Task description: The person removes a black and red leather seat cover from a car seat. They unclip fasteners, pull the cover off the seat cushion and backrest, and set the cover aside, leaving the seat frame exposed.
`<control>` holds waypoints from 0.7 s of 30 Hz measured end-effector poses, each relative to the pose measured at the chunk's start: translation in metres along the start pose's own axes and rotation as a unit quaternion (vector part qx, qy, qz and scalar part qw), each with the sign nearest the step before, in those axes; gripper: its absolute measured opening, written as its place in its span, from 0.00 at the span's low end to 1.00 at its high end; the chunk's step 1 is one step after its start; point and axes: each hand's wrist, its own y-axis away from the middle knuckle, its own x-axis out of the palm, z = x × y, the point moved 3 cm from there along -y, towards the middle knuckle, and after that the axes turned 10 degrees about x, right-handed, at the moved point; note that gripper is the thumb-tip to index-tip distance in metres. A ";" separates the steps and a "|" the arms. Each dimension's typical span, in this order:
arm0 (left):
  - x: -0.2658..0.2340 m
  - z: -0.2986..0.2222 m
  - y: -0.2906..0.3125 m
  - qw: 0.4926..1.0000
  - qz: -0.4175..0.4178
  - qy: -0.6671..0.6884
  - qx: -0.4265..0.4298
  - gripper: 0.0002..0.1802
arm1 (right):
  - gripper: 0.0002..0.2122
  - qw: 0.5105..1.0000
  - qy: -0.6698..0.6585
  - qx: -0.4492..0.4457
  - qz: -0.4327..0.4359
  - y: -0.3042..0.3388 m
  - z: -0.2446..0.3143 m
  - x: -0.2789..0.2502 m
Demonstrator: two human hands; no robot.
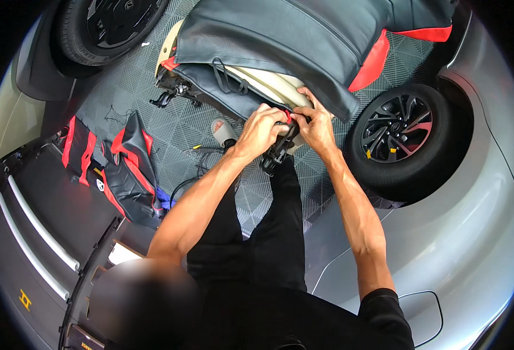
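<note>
A cream car seat [285, 87] lies on the floor in front of me, largely wrapped in a black leather seat cover [251, 38] with red panels. My left hand [262, 126] is closed, its fingers pinching the red-and-black edge of the cover at the seat's near corner. Against it, my right hand [315, 123] pinches the same edge from the other side, with its index finger reaching up over the cream surface. Below both hands hangs a dark metal seat bracket [275, 156]. A black cord [229, 81] lies loose on the cover. My fingertips hide the exact spot they grip.
A silver car [443, 233] with its front wheel [397, 128] stands close on my right. Another vehicle's wheel [119, 23] is at the far left. Black-and-red cover pieces [129, 175] and dark cables [201, 166] lie on the grey tiled floor [122, 87].
</note>
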 end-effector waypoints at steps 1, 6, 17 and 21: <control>0.003 -0.008 0.003 0.998 -0.013 -0.048 -0.024 0.12 | 0.06 0.998 -0.054 0.030 0.022 -0.001 0.000 0.000; 0.017 -0.021 -0.013 0.973 -0.068 -0.203 -0.089 0.10 | 0.06 0.996 -0.077 0.015 0.034 -0.007 -0.002 0.000; 0.014 -0.002 -0.025 0.990 -0.011 -0.072 -0.117 0.14 | 0.05 0.992 -0.116 -0.017 0.051 -0.013 -0.015 -0.002; 0.019 -0.008 -0.018 0.981 0.014 0.027 -0.190 0.13 | 0.06 0.994 -0.092 -0.011 0.060 -0.013 -0.020 -0.001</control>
